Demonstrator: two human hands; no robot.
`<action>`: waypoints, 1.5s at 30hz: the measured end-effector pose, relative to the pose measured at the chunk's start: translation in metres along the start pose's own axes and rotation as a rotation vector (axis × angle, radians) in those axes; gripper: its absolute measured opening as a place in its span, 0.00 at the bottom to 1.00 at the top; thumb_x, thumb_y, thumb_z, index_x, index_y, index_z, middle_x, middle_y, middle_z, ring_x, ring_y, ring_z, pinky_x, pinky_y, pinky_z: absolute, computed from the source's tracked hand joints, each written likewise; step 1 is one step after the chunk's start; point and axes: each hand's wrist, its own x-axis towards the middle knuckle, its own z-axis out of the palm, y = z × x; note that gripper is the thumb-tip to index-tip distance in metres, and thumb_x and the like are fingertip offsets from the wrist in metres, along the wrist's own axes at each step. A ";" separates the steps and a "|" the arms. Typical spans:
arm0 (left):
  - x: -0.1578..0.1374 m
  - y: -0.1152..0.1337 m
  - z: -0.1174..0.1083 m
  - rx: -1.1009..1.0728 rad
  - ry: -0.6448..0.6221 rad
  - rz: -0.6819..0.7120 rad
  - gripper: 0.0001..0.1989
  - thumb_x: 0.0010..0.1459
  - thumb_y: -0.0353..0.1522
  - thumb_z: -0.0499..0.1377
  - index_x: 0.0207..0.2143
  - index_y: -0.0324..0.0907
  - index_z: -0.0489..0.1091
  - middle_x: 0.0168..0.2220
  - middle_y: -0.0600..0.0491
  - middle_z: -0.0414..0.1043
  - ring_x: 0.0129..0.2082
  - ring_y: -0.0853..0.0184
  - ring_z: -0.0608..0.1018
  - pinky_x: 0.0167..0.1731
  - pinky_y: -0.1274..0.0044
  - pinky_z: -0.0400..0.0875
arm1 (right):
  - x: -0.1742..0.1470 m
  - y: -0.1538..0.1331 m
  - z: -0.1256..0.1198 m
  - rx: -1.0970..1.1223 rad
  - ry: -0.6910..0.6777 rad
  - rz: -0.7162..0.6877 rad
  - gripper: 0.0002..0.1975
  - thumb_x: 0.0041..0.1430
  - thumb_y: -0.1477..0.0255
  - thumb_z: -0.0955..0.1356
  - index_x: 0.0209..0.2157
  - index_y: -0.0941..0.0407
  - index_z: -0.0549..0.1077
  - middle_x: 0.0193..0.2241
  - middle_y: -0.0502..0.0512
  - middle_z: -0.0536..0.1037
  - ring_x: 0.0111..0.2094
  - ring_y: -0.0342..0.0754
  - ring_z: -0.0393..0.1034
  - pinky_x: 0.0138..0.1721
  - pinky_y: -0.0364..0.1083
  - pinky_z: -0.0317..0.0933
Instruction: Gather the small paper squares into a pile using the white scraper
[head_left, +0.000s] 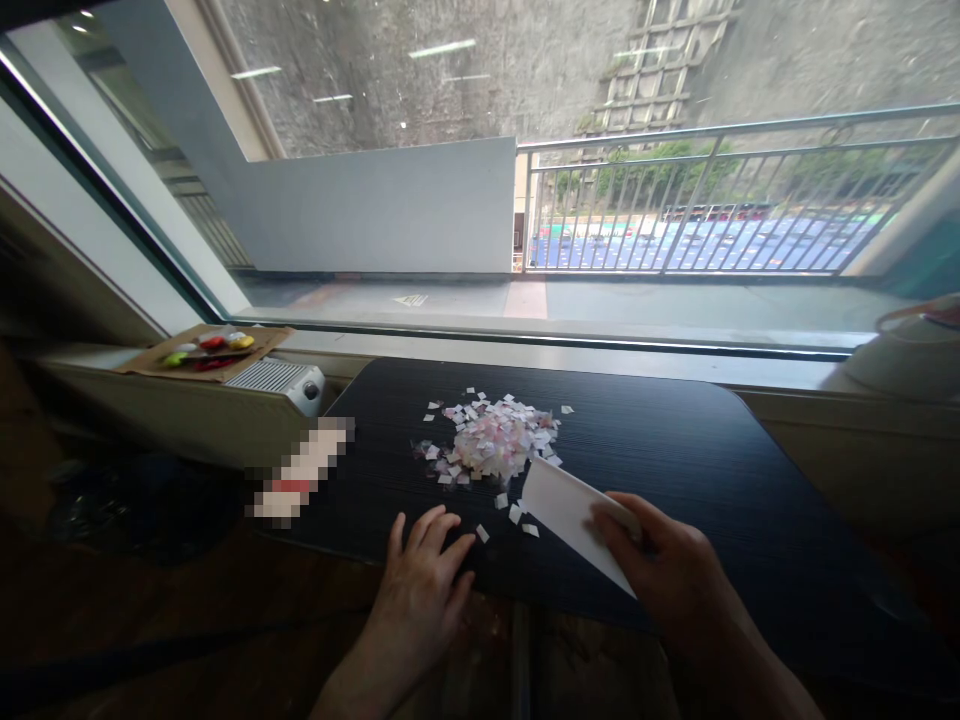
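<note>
A heap of small whitish and pink paper scraps (495, 440) lies on the black table (637, 430), with several loose pieces around it. In my right hand (667, 555) is a folded sheet of white paper (574, 515), gripped between thumb and fingers. Its far end reaches the heap's near right edge, beside a few stray scraps. My left hand (427, 575) rests at the table's front edge, palm down with fingers apart, and holds nothing. One loose scrap (482, 533) lies just right of its fingertips.
A pixelated pale strip with a red patch (300, 480) lies on the table's left side. On the sill at left, a piece of cardboard (150, 362) bears several colourful items, beside a white slatted device (281, 380). A large window (450, 230) stands behind the table.
</note>
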 end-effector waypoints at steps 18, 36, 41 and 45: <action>-0.025 -0.019 0.001 0.006 0.111 0.022 0.17 0.57 0.31 0.51 0.48 0.49 0.68 0.49 0.49 0.71 0.53 0.56 0.69 0.54 0.55 0.58 | 0.009 0.038 -0.029 0.170 -0.221 0.057 0.16 0.53 0.58 0.66 0.29 0.57 0.77 0.19 0.48 0.73 0.22 0.43 0.63 0.23 0.40 0.57; -0.032 -0.034 0.010 0.043 0.094 0.044 0.18 0.57 0.34 0.51 0.50 0.51 0.67 0.51 0.50 0.70 0.53 0.57 0.69 0.54 0.57 0.58 | 0.085 0.059 -0.005 0.442 -0.811 0.105 0.16 0.51 0.60 0.69 0.32 0.60 0.75 0.26 0.48 0.74 0.27 0.42 0.66 0.29 0.41 0.58; -0.031 -0.038 0.013 0.058 0.108 0.066 0.18 0.58 0.34 0.50 0.51 0.51 0.67 0.51 0.50 0.71 0.53 0.56 0.70 0.52 0.56 0.59 | 0.083 0.060 -0.018 0.407 -0.870 0.114 0.13 0.51 0.65 0.70 0.32 0.60 0.75 0.24 0.46 0.73 0.27 0.41 0.65 0.29 0.40 0.57; -0.030 -0.039 0.015 0.054 0.120 0.070 0.18 0.58 0.34 0.51 0.51 0.52 0.66 0.51 0.50 0.70 0.53 0.56 0.70 0.52 0.56 0.58 | 0.070 0.061 -0.037 0.404 -0.894 0.127 0.11 0.52 0.66 0.70 0.33 0.60 0.75 0.25 0.46 0.74 0.27 0.41 0.65 0.29 0.40 0.57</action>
